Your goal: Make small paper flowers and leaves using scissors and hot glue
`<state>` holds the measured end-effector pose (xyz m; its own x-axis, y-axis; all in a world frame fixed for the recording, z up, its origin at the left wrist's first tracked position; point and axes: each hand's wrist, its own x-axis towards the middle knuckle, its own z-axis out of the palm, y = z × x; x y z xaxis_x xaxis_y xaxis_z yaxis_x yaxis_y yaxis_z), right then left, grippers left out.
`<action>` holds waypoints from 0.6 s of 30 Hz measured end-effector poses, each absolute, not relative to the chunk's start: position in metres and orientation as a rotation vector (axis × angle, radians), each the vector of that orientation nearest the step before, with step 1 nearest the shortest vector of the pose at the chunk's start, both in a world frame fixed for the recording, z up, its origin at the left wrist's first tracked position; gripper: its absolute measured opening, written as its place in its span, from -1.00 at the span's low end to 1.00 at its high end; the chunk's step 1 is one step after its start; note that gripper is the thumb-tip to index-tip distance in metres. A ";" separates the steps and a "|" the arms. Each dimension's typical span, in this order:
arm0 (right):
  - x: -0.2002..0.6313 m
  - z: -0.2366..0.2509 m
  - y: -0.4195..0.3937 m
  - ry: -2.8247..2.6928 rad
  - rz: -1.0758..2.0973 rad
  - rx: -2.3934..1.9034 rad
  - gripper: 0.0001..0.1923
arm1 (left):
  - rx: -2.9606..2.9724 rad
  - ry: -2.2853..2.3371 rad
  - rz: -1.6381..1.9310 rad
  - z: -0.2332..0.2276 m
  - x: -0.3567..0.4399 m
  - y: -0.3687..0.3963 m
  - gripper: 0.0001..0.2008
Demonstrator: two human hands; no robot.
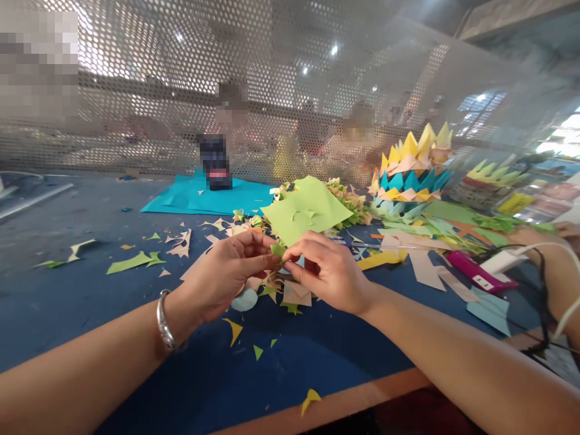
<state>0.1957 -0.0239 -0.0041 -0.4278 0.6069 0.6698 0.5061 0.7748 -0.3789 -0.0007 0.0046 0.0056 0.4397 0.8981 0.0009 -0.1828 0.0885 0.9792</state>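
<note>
My left hand [226, 272] and my right hand [326, 269] meet above the blue table [90, 290], both pinching a small folded green paper piece [277, 249] between their fingertips. A silver bracelet [164, 320] circles my left wrist. Just behind my fingers a light green paper sheet [306, 208] with cut notches lies tilted on a pile of folded pieces. Paper scraps [290, 296] in pink, green and yellow lie beneath my hands.
A layered paper flower [410, 175] in yellow, pink and teal stands at the back right. A teal sheet [203, 196] with a dark object on it lies at the back. A pink tool [480, 275] with a white cable rests right. A perforated screen [181, 90] closes off the back; people sit behind it.
</note>
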 end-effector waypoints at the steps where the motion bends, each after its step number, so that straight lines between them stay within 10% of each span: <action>1: 0.196 -0.004 -0.023 -2.097 0.184 -0.841 -0.93 | 1.228 0.756 0.930 0.005 -0.001 0.004 -0.69; 18: 0.194 -0.006 -0.020 -1.917 0.442 -0.990 -0.87 | 1.412 0.775 0.978 0.002 0.001 0.000 -0.76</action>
<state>0.1942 -0.0196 -0.0056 -0.2688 0.7842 0.5593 0.4600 0.6147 -0.6407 0.0009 -0.0002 0.0022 0.4267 0.8968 0.1173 -0.0907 -0.0866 0.9921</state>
